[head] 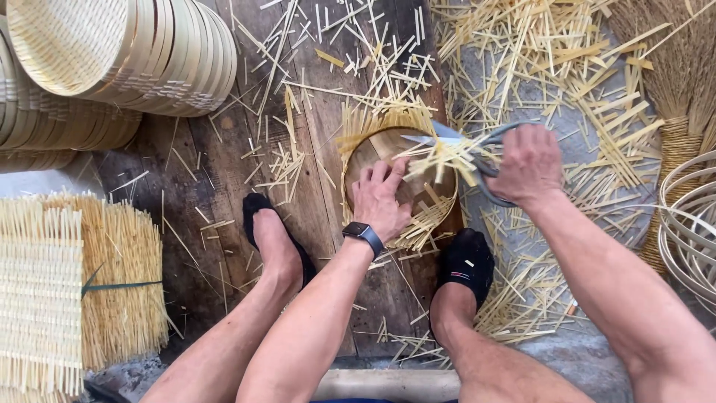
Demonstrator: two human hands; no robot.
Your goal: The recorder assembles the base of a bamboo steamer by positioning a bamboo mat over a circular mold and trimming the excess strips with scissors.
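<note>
A round woven bamboo tray (373,149) lies on the wooden board between my feet, with loose strip ends sticking out around its rim. My left hand (382,198) presses flat on the tray's near side; a dark watch sits on that wrist. My right hand (528,166) grips the grey handles of large shears (455,142), whose blades lie across the strip ends at the tray's right edge. Cut bamboo strips (440,160) bunch up by the blades.
Stacked woven round trays (134,52) lean at the upper left. Square woven mats (45,291) lie at the lower left. Bamboo hoops (690,224) and a broom (682,89) are on the right. Offcuts (567,82) litter the floor. My feet in black socks flank the tray.
</note>
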